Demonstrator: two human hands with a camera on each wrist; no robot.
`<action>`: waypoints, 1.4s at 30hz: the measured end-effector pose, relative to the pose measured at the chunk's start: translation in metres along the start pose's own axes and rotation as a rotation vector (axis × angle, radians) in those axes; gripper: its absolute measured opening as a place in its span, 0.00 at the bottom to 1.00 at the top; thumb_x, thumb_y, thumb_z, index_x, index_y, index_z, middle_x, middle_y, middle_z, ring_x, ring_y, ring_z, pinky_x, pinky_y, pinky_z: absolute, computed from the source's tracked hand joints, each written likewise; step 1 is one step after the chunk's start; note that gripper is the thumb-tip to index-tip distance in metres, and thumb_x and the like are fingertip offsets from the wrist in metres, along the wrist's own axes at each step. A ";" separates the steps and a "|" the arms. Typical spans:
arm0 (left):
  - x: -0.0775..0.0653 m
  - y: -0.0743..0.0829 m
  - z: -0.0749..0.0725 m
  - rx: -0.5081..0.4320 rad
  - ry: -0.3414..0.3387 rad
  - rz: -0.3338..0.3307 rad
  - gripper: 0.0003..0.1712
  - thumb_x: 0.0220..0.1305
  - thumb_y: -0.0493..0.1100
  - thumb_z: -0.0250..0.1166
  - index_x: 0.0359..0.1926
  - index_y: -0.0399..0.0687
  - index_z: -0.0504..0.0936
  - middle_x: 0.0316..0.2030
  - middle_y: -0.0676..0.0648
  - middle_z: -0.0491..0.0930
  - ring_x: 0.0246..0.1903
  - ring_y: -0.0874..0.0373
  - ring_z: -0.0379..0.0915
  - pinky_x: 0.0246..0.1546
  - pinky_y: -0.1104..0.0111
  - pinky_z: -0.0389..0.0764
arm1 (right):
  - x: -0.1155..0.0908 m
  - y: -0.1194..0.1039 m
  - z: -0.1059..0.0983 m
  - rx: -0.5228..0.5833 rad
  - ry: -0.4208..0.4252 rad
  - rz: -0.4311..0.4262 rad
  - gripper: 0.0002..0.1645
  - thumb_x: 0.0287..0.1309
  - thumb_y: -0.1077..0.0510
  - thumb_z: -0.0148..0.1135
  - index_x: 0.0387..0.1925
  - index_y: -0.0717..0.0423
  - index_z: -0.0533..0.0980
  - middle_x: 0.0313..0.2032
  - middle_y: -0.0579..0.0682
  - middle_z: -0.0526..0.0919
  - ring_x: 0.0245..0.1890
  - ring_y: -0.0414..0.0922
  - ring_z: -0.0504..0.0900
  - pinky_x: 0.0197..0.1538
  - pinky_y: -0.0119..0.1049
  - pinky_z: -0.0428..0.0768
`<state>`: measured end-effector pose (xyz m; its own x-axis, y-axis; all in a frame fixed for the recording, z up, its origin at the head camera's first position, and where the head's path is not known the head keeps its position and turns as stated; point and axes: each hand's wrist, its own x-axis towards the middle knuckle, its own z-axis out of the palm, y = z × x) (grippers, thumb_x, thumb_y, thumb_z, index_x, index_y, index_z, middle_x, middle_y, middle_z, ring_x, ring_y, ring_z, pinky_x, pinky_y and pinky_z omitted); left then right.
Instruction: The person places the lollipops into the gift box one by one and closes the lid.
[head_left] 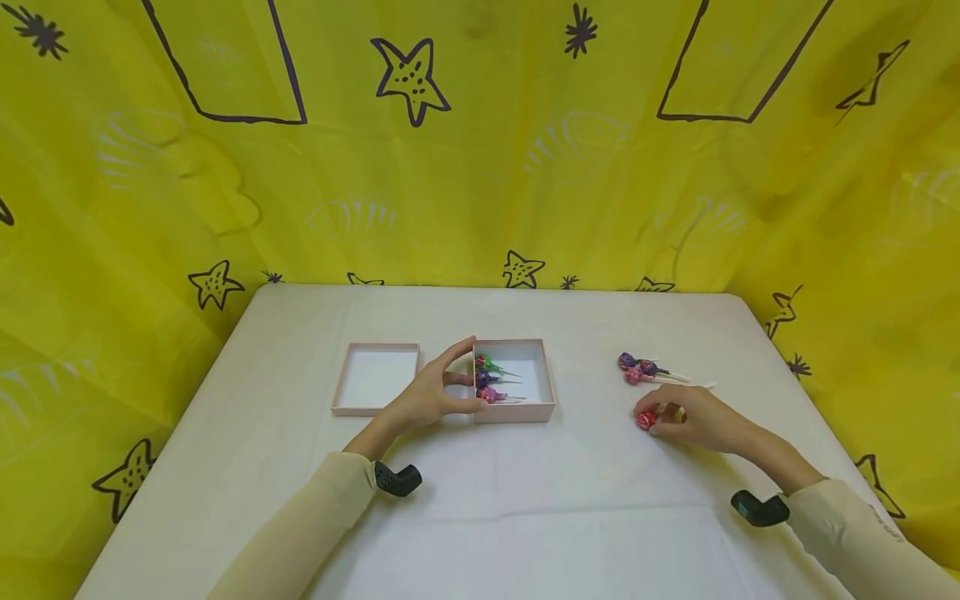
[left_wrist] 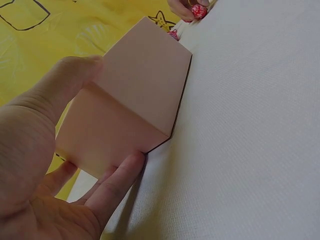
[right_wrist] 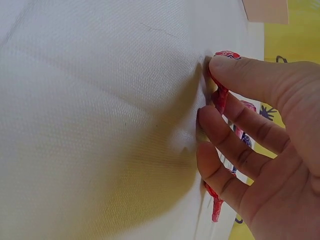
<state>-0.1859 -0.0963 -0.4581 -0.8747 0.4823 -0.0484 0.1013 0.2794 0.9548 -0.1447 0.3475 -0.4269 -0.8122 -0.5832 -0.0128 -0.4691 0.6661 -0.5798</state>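
Note:
My left hand (head_left: pixel 431 393) grips the left side of an open pink box (head_left: pixel 517 413), its thumb at the near corner and its fingers along the left wall. Inside that box, at the left, lie green, dark blue and pink lollipops (head_left: pixel 491 395). In the left wrist view the box's outer walls (left_wrist: pixel 145 75) hide what it holds. With thumb and fingers, my right hand (head_left: pixel 701 417) pinches a red-wrapped lollipop (right_wrist: pixel 220 90) close over the white cloth. Another red wrapper (right_wrist: pixel 214 200) shows under the lower fingers in the right wrist view.
Several purple and pink lollipops (head_left: pixel 634 375) lie in a bunch just beyond my right hand, white sticks pointing right. A shallow pink lid (head_left: pixel 375 412) with a white inside lies left of the box. A yellow patterned curtain (head_left: pixel 480 183) borders the cloth-covered table (head_left: pixel 495 533).

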 end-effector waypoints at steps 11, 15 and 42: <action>0.001 0.000 -0.001 -0.009 -0.007 0.000 0.60 0.58 0.39 0.78 0.82 0.57 0.51 0.80 0.49 0.52 0.60 0.46 0.76 0.60 0.51 0.77 | 0.007 -0.001 -0.005 -0.035 -0.021 -0.005 0.16 0.58 0.61 0.76 0.48 0.50 0.84 0.38 0.40 0.83 0.34 0.36 0.75 0.36 0.31 0.78; 0.000 0.001 -0.001 -0.012 -0.007 -0.005 0.60 0.57 0.39 0.79 0.82 0.57 0.51 0.80 0.50 0.52 0.61 0.46 0.76 0.58 0.53 0.78 | 0.011 -0.004 -0.010 -0.068 -0.010 -0.026 0.15 0.57 0.61 0.77 0.46 0.50 0.84 0.34 0.38 0.81 0.31 0.36 0.75 0.33 0.31 0.76; -0.001 0.000 0.000 -0.040 -0.006 0.008 0.60 0.56 0.39 0.79 0.82 0.56 0.52 0.80 0.48 0.53 0.60 0.43 0.76 0.48 0.61 0.83 | 0.042 -0.033 -0.047 -0.045 0.173 -0.099 0.15 0.56 0.64 0.76 0.45 0.49 0.84 0.38 0.38 0.86 0.35 0.37 0.81 0.41 0.36 0.84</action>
<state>-0.1849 -0.0968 -0.4579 -0.8709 0.4896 -0.0422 0.0891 0.2418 0.9662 -0.1795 0.3229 -0.3701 -0.8071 -0.5607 0.1850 -0.5614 0.6318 -0.5345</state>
